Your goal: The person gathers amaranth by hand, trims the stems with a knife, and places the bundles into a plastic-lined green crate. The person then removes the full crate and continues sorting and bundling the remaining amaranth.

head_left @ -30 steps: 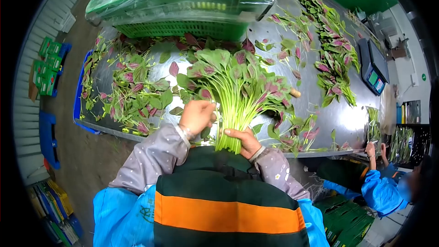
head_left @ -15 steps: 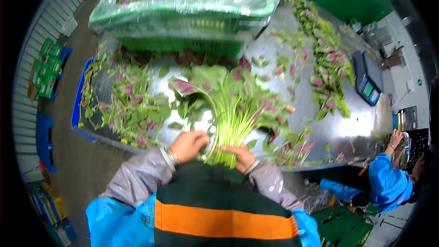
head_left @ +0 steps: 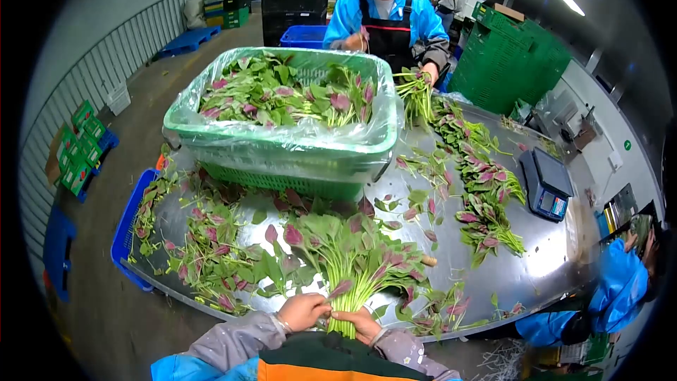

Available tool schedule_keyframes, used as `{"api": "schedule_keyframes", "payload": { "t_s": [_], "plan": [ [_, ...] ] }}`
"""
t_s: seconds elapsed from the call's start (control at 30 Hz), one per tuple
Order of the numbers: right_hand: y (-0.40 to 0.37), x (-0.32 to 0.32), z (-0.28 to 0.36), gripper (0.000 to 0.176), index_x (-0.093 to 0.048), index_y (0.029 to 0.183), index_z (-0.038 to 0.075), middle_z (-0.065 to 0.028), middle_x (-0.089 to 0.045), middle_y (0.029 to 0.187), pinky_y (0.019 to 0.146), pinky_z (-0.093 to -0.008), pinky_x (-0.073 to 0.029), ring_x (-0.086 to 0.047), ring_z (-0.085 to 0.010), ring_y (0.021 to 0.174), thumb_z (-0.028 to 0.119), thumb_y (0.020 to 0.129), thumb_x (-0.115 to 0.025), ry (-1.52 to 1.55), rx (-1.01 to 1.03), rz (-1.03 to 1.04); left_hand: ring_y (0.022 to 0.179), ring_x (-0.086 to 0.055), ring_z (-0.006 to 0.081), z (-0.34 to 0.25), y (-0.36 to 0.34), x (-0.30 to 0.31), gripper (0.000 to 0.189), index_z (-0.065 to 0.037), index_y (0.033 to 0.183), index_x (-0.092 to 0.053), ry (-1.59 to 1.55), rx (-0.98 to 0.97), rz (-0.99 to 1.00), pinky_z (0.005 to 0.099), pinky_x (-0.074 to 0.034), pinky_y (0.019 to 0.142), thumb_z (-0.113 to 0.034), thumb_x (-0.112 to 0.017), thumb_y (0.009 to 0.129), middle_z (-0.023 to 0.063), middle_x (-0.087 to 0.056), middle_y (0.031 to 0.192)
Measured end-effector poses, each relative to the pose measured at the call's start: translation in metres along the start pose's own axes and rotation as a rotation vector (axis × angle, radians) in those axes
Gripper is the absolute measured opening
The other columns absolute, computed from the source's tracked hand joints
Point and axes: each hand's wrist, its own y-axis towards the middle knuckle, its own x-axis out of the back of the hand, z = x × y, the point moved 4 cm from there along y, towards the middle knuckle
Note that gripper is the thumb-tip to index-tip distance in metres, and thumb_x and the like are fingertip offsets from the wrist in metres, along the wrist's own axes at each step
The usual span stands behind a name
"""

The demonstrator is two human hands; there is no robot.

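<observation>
A bunch of leafy greens (head_left: 352, 261) with purple-marked leaves stands at the near edge of the metal table, its pale stems toward me. My right hand (head_left: 360, 324) is wrapped round the stems from the right. Against the left side of the stems is my left hand (head_left: 305, 312), its fingers pinched together near one purple leaf; what it grips is too small to make out. Loose leaves and sprigs (head_left: 211, 247) lie to the left of the bunch.
A green, plastic-lined crate (head_left: 282, 142) of greens stands behind the bunch. Bunches (head_left: 486, 190) line the right side, beside a scale (head_left: 546, 183). A blue basket (head_left: 130, 233) is at the left. One person (head_left: 388, 21) stands opposite, another (head_left: 620, 282) at the right.
The view has tilted up, showing the person opposite and the full crate. My left hand has come in closer to the stems. My right hand stays on the bunch.
</observation>
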Motion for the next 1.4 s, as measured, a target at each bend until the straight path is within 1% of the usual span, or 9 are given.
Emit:
{"api": "schedule_keyframes", "payload": {
  "t_s": [0.13,0.4,0.6,0.73,0.83,0.87,1.13,1.27,1.4],
  "plan": [
    [-0.002,-0.001,0.000,0.029,-0.054,0.105,-0.001,-0.0084,-0.063,0.091,0.076,-0.0287,-0.049,-0.060,-0.0164,0.084,-0.001,0.077,-0.062,0.008,-0.001,0.016,0.059,-0.056,0.0093,0.011,0.003,0.021,0.023,0.002,0.080,-0.060,-0.530,0.412,0.066,0.0227,-0.045,0.056,-0.019,-0.055,0.088,0.0057,-0.061,0.071],
    [-0.011,0.004,0.001,0.029,-0.053,0.104,-0.001,-0.0093,-0.062,0.090,0.073,-0.0301,-0.049,-0.060,-0.0175,0.084,0.000,0.076,-0.062,-0.018,0.128,-0.016,0.052,-0.051,0.0196,0.005,0.007,0.072,0.027,-0.004,0.071,-0.051,-1.374,0.317,-0.315,0.0277,-0.044,0.052,-0.021,-0.047,0.091,0.0074,-0.050,0.061],
    [-0.034,-0.010,0.048,0.026,-0.052,0.100,-0.001,-0.0092,-0.060,0.085,0.069,-0.0301,-0.049,-0.059,-0.0182,0.075,0.000,0.075,-0.061,-0.064,0.442,-0.023,0.030,-0.045,0.0197,0.071,-0.045,0.096,0.074,-0.008,0.036,-0.040,-0.394,0.719,-0.407,0.0328,-0.037,0.037,-0.062,-0.032,0.086,0.0074,-0.040,0.034],
    [-0.013,0.024,0.031,0.024,-0.051,0.098,-0.002,-0.0092,-0.058,0.081,0.064,-0.0285,-0.049,-0.058,-0.0186,0.071,0.006,0.077,-0.060,-0.068,0.240,-0.192,0.056,-0.061,0.0269,0.080,-0.062,0.066,0.075,-0.003,0.052,-0.062,0.293,0.955,0.008,0.0369,-0.047,0.057,-0.069,-0.038,0.079,0.0140,-0.060,0.056],
    [-0.018,0.020,0.022,0.025,-0.050,0.099,-0.002,-0.0091,-0.058,0.083,0.066,-0.0303,-0.049,-0.057,-0.0183,0.071,0.005,0.078,-0.060,0.040,0.176,-0.172,0.076,-0.062,0.0327,0.069,-0.055,0.040,0.073,-0.002,0.069,-0.067,0.239,1.036,0.184,0.0399,-0.047,0.073,-0.070,-0.041,0.076,0.0170,-0.064,0.072],
    [-0.017,0.021,0.022,0.026,-0.050,0.101,-0.002,-0.0090,-0.057,0.083,0.067,-0.0312,-0.048,-0.057,-0.0182,0.071,0.005,0.078,-0.060,0.055,0.169,-0.172,0.058,-0.062,0.0286,0.083,-0.049,0.028,0.073,-0.005,0.050,-0.064,0.313,0.965,0.079,0.0369,-0.047,0.064,-0.070,-0.043,0.074,0.0128,-0.060,0.054],
    [-0.016,0.017,0.025,0.039,-0.045,0.113,-0.002,-0.0089,-0.055,0.084,0.068,-0.0323,-0.048,-0.056,-0.0187,0.072,0.001,0.077,-0.060,0.123,0.185,-0.108,0.075,-0.062,0.0355,0.083,-0.027,0.001,0.050,0.004,0.071,-0.064,0.307,0.777,-0.071,0.0388,-0.049,0.070,-0.045,-0.068,0.065,0.0220,-0.062,0.071],
    [-0.016,0.020,0.024,0.040,-0.044,0.113,-0.001,-0.0088,-0.054,0.083,0.069,-0.0324,-0.047,-0.055,-0.0184,0.073,0.002,0.077,-0.060,0.080,0.170,-0.107,0.050,-0.062,0.0208,0.090,-0.038,0.012,0.026,0.002,0.071,-0.063,-0.062,1.019,0.069,0.0309,-0.048,0.048,-0.024,-0.065,0.072,0.0101,-0.064,0.063],
    [-0.015,0.024,0.022,0.042,-0.043,0.115,-0.001,-0.0090,-0.055,0.085,0.066,-0.0299,-0.048,-0.056,-0.0187,0.074,0.001,0.077,-0.061,0.109,0.165,-0.086,0.066,-0.063,0.0151,0.050,-0.040,0.073,0.012,-0.005,0.078,-0.051,-0.687,0.441,-0.320,0.0239,-0.048,0.054,-0.013,-0.050,0.086,0.0104,-0.064,0.077]
  ]
}}
